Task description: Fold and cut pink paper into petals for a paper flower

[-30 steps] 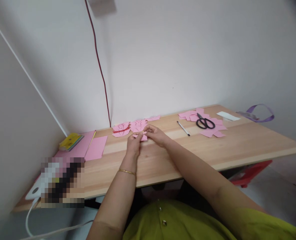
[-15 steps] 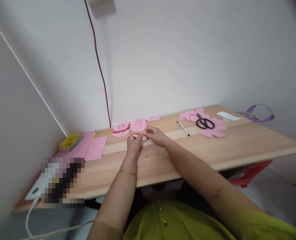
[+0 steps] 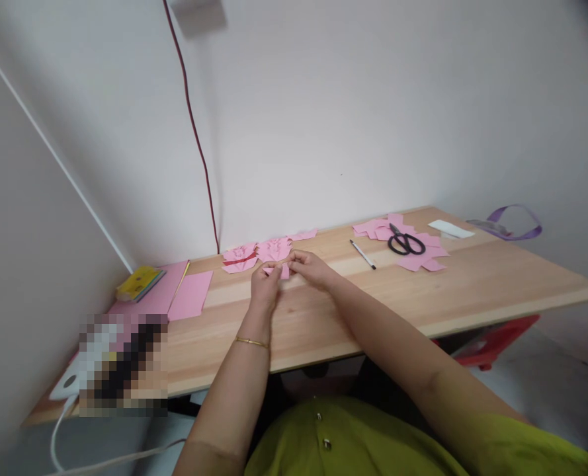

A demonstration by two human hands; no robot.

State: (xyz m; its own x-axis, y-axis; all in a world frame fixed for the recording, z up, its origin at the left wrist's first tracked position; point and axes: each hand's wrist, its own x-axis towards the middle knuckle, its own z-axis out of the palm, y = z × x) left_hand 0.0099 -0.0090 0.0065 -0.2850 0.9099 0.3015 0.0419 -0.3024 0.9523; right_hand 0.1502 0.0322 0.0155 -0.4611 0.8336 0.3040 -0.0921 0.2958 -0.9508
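A small piece of pink paper [image 3: 284, 272] is pinched between my two hands, just above the wooden table. My left hand [image 3: 264, 283] grips its left side with thumb and fingers closed. On the other side, my right hand [image 3: 309, 268] pinches the paper's upper right edge. My fingers partly cover the paper, so its full shape is hidden. Just beyond my hands lie folded pink paper pieces [image 3: 274, 249], and left of those is another pink piece with a red strip [image 3: 240, 256].
Black-handled scissors [image 3: 406, 243] rest on a pile of pink paper cutouts [image 3: 430, 251] at the right. A white pen [image 3: 363, 254] lies left of them. Pink sheets [image 3: 191, 295], a pencil [image 3: 179, 284] and a yellow pack [image 3: 139, 283] sit at the left. A white strip [image 3: 451, 229] lies far right.
My hands stay on the pink paper with only a slight shift of the fingers. The whole view has moved a little; the things on the table lie as before.
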